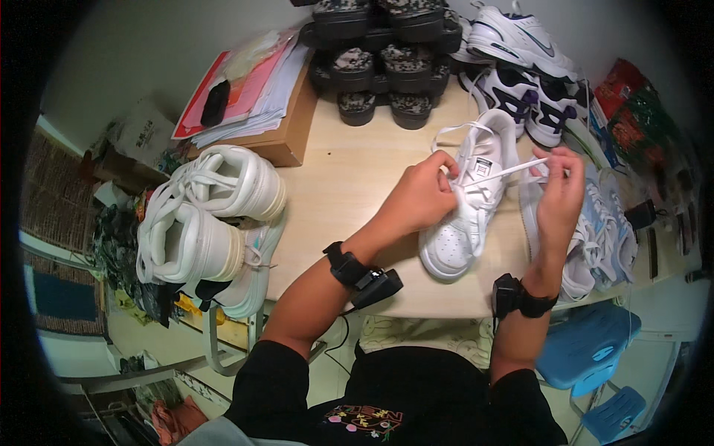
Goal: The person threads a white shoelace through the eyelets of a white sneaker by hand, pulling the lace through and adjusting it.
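A white sneaker (448,244) lies on the table with its toe toward me and its tongue standing up. My left hand (422,195) is closed at the sneaker's lacing, thumb and fingers pinched together by the eyelets. What exactly sits between those fingertips is partly hidden, but it looks like lace. Off the sneaker's right side, my right hand (559,195) pinches a white shoelace (512,171) near its end. That lace runs taut from the eyelets to my fingers. Another length of lace loops loosely over the sneaker's collar.
White sneakers (197,238) are piled at the left table edge. Papers lie on a cardboard box (294,137) at the back left. Black platform sandals (357,70) and more sneakers (520,44) are stacked behind. Pale blue-white sneakers (599,223) stand right, above a blue chair (584,346).
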